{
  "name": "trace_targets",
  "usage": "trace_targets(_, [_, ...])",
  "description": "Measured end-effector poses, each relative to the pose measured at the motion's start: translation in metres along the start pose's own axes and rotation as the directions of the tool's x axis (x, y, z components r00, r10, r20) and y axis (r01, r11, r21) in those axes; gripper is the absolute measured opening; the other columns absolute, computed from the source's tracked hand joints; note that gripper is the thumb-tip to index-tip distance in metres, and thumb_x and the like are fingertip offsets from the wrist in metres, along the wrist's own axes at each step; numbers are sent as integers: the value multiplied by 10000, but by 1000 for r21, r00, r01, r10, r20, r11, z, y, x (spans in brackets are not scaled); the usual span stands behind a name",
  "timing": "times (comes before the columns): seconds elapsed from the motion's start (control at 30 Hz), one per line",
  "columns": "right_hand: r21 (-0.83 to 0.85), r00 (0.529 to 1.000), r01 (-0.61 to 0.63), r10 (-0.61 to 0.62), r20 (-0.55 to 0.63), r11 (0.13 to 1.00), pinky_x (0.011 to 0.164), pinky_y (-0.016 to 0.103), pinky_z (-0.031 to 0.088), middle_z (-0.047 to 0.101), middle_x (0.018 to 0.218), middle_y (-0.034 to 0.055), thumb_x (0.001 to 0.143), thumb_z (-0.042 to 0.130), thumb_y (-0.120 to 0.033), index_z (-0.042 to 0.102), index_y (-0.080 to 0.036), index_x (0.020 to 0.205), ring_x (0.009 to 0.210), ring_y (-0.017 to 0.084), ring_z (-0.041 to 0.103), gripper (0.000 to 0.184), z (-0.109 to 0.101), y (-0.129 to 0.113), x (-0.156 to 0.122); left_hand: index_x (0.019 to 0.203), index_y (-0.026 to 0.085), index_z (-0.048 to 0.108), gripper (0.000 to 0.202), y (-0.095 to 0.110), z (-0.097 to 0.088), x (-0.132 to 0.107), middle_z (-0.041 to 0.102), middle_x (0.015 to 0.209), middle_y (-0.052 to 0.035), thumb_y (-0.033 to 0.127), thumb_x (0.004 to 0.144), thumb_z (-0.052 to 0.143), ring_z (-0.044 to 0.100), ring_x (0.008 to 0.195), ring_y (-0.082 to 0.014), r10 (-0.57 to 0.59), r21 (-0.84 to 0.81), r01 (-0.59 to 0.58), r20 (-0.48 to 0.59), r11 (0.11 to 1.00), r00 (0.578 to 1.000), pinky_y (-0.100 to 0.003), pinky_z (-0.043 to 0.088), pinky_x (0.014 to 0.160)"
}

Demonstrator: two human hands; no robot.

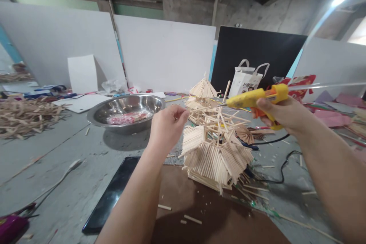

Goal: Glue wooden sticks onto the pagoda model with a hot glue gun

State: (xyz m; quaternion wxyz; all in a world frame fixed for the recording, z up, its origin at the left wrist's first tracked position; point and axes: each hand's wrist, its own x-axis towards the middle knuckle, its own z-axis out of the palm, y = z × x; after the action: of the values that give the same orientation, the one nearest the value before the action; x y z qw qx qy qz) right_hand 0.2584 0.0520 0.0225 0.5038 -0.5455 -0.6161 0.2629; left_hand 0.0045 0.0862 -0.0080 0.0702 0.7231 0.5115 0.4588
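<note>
A model pavilion of thin wooden sticks (214,148) stands on the grey table (71,167), with an open stick frame on top. My right hand (281,113) is wrapped round a yellow glue gun (254,98) whose nozzle points left at the frame's top. My left hand (167,126) hovers just left of the frame, its fingertips pinched together; what they hold, if anything, is too small to make out. A second stick roof (203,88) sits behind the model.
A steel bowl (126,111) holding a red packet stands at centre left. A black phone (111,194) lies near my left forearm, beside a brown board (200,206). A heap of sticks (23,116) is far left. A white bag (247,78) and the gun's black cord (281,167) are right.
</note>
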Motion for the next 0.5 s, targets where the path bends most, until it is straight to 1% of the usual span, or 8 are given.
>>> trace_targets(0.03, [60, 998, 8, -4, -65, 998, 263, 189, 239, 528, 506, -14, 525, 624, -587, 531, -171, 621, 299, 44, 370, 437, -5, 8, -2, 664, 181, 623, 180, 1, 0, 0, 590, 567, 10, 307, 713, 504, 503, 554, -102, 1, -1, -1, 2, 1000, 1000, -232, 330, 510])
trace_targets(0.1, [189, 985, 24, 9, -173, 982, 272, 185, 270, 544, 546, -12, 548, 641, -549, 543, -173, 687, 311, 51, 407, 413, -16, 28, -5, 661, 181, 620, 175, 2, 0, -1, 585, 556, 13, 305, 709, 505, 493, 535, -98, -4, -2, 4, 0, 1000, 1000, -229, 330, 504])
trace_targets(0.17, [314, 966, -36, 113, -231, 949, 271, 189, 303, 574, 600, -8, 558, 643, -538, 544, -191, 770, 314, 64, 438, 418, -24, 52, -5, 654, 180, 614, 173, 3, 0, -2, 581, 545, 16, 306, 706, 508, 478, 514, -93, -13, -4, 13, 4, 1000, 1000, -226, 327, 495])
trace_targets(0.23, [406, 915, -143, 277, -293, 903, 282, 177, 338, 520, 518, -50, 564, 649, -521, 511, -208, 750, 309, 67, 446, 389, -29, 78, -2, 647, 178, 607, 176, 5, -1, -3, 572, 535, 19, 310, 708, 507, 461, 496, -87, -16, -8, 16, 13, 1000, 1000, -222, 323, 486])
trace_targets(0.33, [471, 848, -382, 505, -164, 795, 310, 163, 369, 542, 526, -29, 703, 553, -477, 516, -190, 726, 323, 52, 445, 291, -30, 118, 7, 643, 174, 596, 187, 9, -2, -4, 546, 507, 27, 322, 713, 506, 432, 468, -78, -17, -13, 17, 21, 1000, 1000, -215, 316, 472])
trace_targets(0.37, [470, 821, -420, 546, -168, 776, 292, 165, 356, 524, 480, -30, 742, 515, -457, 502, -184, 697, 302, 57, 430, 277, -29, 131, 9, 640, 173, 593, 189, 10, -2, -5, 537, 496, 30, 324, 714, 506, 423, 460, -75, -18, -15, 18, 19, 1000, 1000, -213, 314, 468])
trace_targets(0.43, [472, 793, -465, 589, -153, 749, 304, 169, 376, 504, 432, -33, 775, 493, -400, 495, -178, 678, 307, 70, 450, 242, -27, 153, 14, 632, 171, 586, 193, 11, -3, -5, 525, 482, 33, 326, 715, 507, 410, 449, -71, -20, -21, 20, 18, 1000, 1000, -209, 312, 463])
trace_targets(0.5, [471, 784, -506, 613, -97, 722, 308, 171, 375, 515, 425, -18, 801, 463, -340, 508, -163, 661, 308, 73, 453, 230, -24, 172, 18, 624, 170, 581, 199, 12, -4, -6, 524, 479, 32, 331, 715, 507, 406, 447, -70, -20, -24, 20, 18, 1000, 1000, -209, 312, 463])
